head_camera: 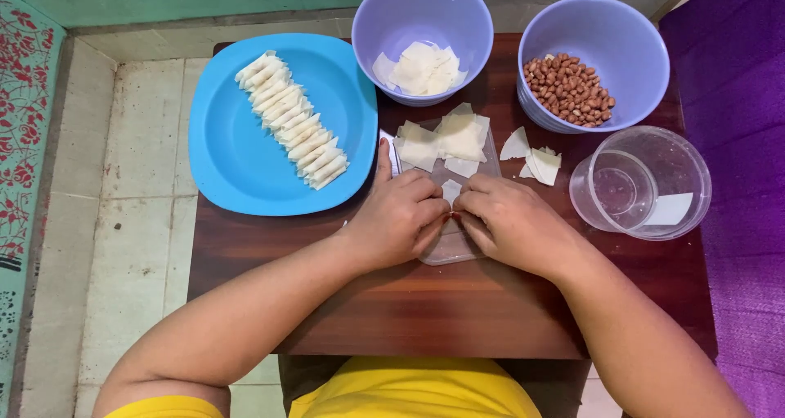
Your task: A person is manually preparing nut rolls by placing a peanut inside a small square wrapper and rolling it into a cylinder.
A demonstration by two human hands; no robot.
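My left hand and my right hand meet at the middle of a small dark wooden table. Their fingertips pinch a small white pastry wrapper between them, over a clear plastic sheet. More loose white wrapper squares lie on the sheet just beyond my fingers. A blue plate to the left carries a diagonal row of several folded white pastries.
A lilac bowl at the back holds cut wrappers. Another lilac bowl at the right holds peanuts. A clear plastic tub stands at the right edge, wrapper scraps beside it. Tiled floor lies left.
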